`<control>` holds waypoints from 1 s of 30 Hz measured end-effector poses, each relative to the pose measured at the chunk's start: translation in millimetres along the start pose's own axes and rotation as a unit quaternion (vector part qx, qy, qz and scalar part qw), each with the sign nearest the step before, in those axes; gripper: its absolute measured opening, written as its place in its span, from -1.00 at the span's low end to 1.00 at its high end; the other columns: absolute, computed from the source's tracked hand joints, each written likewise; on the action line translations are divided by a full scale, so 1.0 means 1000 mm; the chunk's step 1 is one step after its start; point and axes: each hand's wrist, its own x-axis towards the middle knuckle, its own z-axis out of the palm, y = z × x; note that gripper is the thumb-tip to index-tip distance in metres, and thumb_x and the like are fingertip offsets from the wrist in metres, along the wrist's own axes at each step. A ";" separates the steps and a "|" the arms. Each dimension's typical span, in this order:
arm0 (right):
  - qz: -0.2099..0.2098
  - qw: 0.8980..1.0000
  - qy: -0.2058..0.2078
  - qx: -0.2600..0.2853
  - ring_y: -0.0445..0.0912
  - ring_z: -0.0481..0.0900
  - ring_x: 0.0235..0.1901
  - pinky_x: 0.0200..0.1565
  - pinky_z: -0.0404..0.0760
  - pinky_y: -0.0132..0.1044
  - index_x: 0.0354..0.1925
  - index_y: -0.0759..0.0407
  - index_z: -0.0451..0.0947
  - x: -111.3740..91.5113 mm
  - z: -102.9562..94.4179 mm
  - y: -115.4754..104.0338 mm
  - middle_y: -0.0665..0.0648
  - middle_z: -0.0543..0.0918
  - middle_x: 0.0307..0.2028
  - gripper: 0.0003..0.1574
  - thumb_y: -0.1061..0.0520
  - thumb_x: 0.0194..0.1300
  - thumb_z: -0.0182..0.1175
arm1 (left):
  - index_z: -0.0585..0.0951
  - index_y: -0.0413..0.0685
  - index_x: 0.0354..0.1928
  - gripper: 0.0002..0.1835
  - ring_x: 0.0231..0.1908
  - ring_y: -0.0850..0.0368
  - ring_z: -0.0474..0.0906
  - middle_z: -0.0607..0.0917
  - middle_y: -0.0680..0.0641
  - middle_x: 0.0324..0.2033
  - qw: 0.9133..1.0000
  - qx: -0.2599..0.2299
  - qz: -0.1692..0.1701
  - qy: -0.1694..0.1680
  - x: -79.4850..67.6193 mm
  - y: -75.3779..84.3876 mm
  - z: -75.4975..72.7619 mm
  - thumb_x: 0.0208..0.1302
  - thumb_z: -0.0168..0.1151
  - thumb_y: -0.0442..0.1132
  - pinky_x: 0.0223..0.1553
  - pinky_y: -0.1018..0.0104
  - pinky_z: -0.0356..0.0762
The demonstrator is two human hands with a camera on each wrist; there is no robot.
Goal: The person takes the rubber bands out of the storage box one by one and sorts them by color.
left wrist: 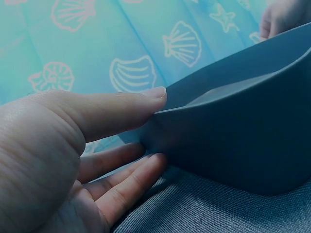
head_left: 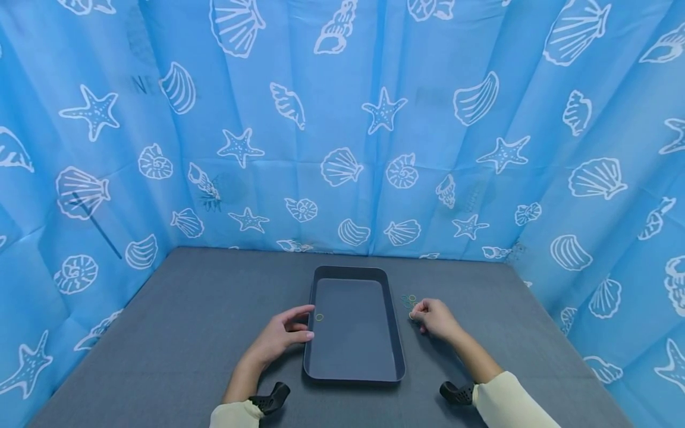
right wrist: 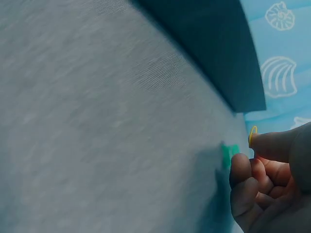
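Observation:
A dark grey rectangular tray (head_left: 350,375) lies on the table. My left hand (head_left: 280,336) is at its left side, with fairly straight fingers; in the left wrist view the thumb touches the rim and other fingertips lie against the outer wall. Inside the tray, near that side, is a thin yellow rubber band (head_left: 319,317). To the right of the tray, my right hand (head_left: 436,321) pinches another small yellow rubber band (right wrist: 252,137) between thumb and finger. Just beyond these fingers lie several green and yellow rubber bands (head_left: 405,301), partly hidden by the hand in the right wrist view.
Grey cloth covers the table (head_left: 214,297). A blue curtain (head_left: 342,137) with white shells and starfish hangs along the back and both sides. Black wrist mounts (head_left: 272,399) sit on both wrists, close over the cloth.

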 end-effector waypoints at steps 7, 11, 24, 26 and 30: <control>0.019 1.000 0.019 -0.009 -0.12 0.41 -0.65 -0.62 0.38 -0.26 -0.37 0.32 0.48 -0.004 -0.002 0.010 0.10 0.45 -0.61 -0.88 0.30 0.34 0.13 | 0.43 -0.05 0.34 -0.37 0.00 -0.03 0.48 0.40 -0.24 0.28 1.000 -0.003 -0.003 0.000 -0.001 0.001 0.000 0.23 0.37 -0.21 -0.01 0.07 0.51; 0.028 0.999 0.028 -0.022 -0.11 0.41 -0.66 -0.62 0.38 -0.26 -0.38 0.30 0.48 -0.004 -0.004 0.013 0.11 0.46 -0.61 -0.88 0.28 0.33 0.14 | 0.44 -0.02 0.34 -0.38 0.00 -0.04 0.48 0.39 -0.24 0.28 1.000 -0.006 -0.002 -0.001 -0.001 0.001 0.000 0.23 0.37 -0.22 0.00 0.07 0.51; 0.028 0.995 0.049 -0.085 -0.15 0.43 -0.76 -0.64 0.38 -0.27 -0.44 0.27 0.51 -0.002 -0.004 0.018 0.06 0.46 -0.72 -0.86 0.29 0.28 0.17 | 0.43 -0.06 0.35 -0.37 -0.03 -0.03 0.49 0.40 -0.25 0.27 1.000 -0.007 0.002 -0.004 -0.002 0.002 0.000 0.23 0.36 -0.24 -0.04 0.12 0.52; 0.026 0.994 0.051 -0.098 -0.15 0.43 -0.76 -0.63 0.38 -0.27 -0.45 0.26 0.51 -0.001 -0.004 0.018 0.05 0.46 -0.72 -0.85 0.29 0.28 0.17 | 0.43 -0.07 0.35 -0.37 -0.05 -0.03 0.49 0.40 -0.25 0.26 1.000 -0.008 0.002 -0.004 -0.002 0.002 0.001 0.23 0.36 -0.25 -0.06 0.13 0.52; 0.026 0.992 0.054 -0.114 -0.15 0.43 -0.76 -0.63 0.37 -0.27 -0.47 0.25 0.51 -0.001 -0.003 0.019 0.04 0.46 -0.73 -0.83 0.29 0.29 0.17 | 0.43 -0.07 0.34 -0.37 -0.06 -0.02 0.49 0.41 -0.25 0.25 1.000 -0.006 0.005 -0.002 -0.001 0.001 0.001 0.22 0.37 -0.26 -0.07 0.15 0.52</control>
